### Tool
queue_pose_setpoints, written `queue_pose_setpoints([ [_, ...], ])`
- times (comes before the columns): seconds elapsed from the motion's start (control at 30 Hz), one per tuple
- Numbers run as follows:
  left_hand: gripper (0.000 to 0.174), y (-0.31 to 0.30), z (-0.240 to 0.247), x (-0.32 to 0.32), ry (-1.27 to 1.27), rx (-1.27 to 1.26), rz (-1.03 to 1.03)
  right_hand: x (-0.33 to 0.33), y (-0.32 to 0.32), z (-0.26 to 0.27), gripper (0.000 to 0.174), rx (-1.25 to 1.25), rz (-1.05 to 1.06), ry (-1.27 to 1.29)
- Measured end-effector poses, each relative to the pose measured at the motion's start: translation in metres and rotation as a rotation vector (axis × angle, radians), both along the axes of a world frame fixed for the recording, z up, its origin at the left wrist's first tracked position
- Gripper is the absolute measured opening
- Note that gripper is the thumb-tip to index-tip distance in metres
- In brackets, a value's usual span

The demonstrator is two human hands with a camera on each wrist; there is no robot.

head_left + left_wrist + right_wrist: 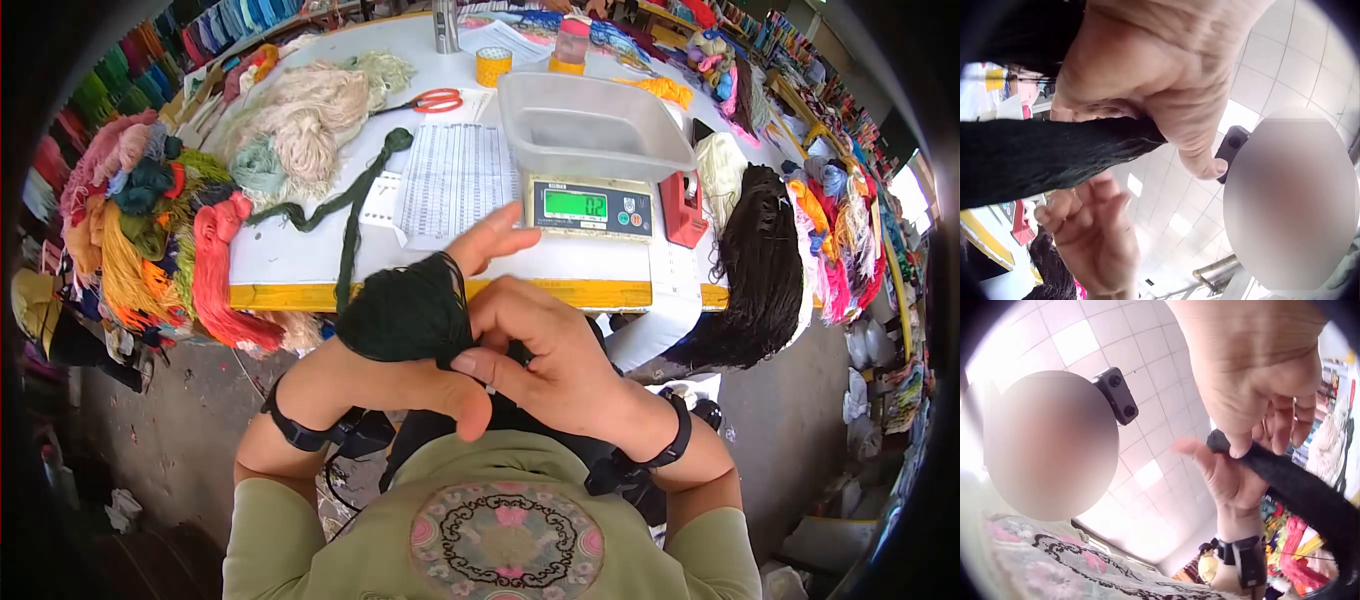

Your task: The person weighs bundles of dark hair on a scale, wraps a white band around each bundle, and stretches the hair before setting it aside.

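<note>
A thick dark green yarn skein [405, 310] is looped round the left hand [400, 378], whose thumb and visible fingers stretch out straight in the head view. Beside it the right hand [550, 365] pinches the yarn near the left palm between thumb and curled fingers. The left wrist view has the yarn [1041, 156] as a broad dark band running from the left hand [1147, 69], with the right hand [1094, 240] below it. In the right wrist view, the right thumb presses the yarn [1304, 487] close to the left palm [1235, 481].
On the table [290, 255] are a digital scale [588, 208] bearing a clear plastic tub [595, 130], printed sheets [455, 180], red-handled scissors [437, 100] and a long green strand [350, 215]. Coloured skeins [135, 230] heap at the left; black yarn [760, 270] hangs at the right edge.
</note>
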State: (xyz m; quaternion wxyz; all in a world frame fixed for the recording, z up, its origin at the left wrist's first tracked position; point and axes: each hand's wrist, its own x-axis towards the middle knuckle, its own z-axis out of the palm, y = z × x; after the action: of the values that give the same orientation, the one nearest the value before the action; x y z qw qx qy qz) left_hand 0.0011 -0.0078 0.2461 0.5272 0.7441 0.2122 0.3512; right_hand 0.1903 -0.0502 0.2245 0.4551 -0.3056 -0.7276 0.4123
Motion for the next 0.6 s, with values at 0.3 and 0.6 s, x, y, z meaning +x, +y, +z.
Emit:
queue_pose_setpoints([
  [0.3,0.049,-0.002,-0.017,-0.008,-0.041,-0.166,0.012,0.024,-0.004,-0.01,0.012,-0.383,-0.079,0.128],
  [0.6,0.022,-0.001,-0.022,0.011,-0.04,0.036,0.098,0.033,0.0,-0.009,0.009,-0.545,-0.038,0.34],
])
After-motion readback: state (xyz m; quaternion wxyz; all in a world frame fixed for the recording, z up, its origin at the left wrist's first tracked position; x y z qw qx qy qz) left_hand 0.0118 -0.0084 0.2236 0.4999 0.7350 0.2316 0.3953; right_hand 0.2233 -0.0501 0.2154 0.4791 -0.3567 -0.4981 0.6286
